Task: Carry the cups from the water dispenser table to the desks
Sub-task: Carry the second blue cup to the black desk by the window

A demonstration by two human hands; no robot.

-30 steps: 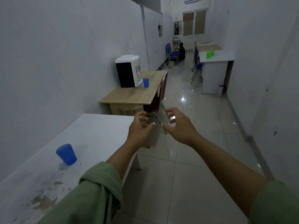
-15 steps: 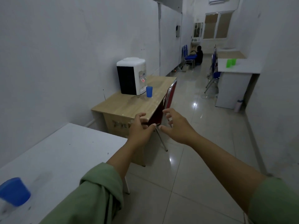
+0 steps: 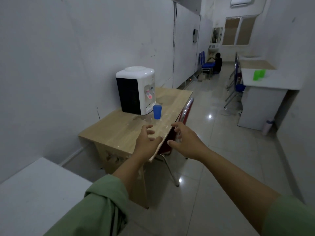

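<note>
A blue cup [image 3: 157, 112] stands upright on the wooden table [image 3: 119, 130], just in front of the white water dispenser [image 3: 136, 89]. My left hand [image 3: 147, 142] and my right hand [image 3: 185, 140] reach forward side by side over the table's near right corner, short of the cup. Both hands hold nothing and their fingers are spread. Two green cups [image 3: 259, 74] stand on a white desk [image 3: 271, 80] at the far right. A corner of another white desk [image 3: 34, 193] lies at the lower left.
A red chair [image 3: 184, 113] with metal legs is tucked against the wooden table's right side. A tiled aisle [image 3: 213, 142] runs ahead between the desks. Blue chairs [image 3: 207, 64] and a crouching person [image 3: 218, 63] are at the far end. A small bin [image 3: 267, 126] stands beside the right desk.
I have moved forward toward the dispenser table. The white desk with its blue cup slid out of view at the lower left. Both hands stay open and now hover over the wooden table's corner.
</note>
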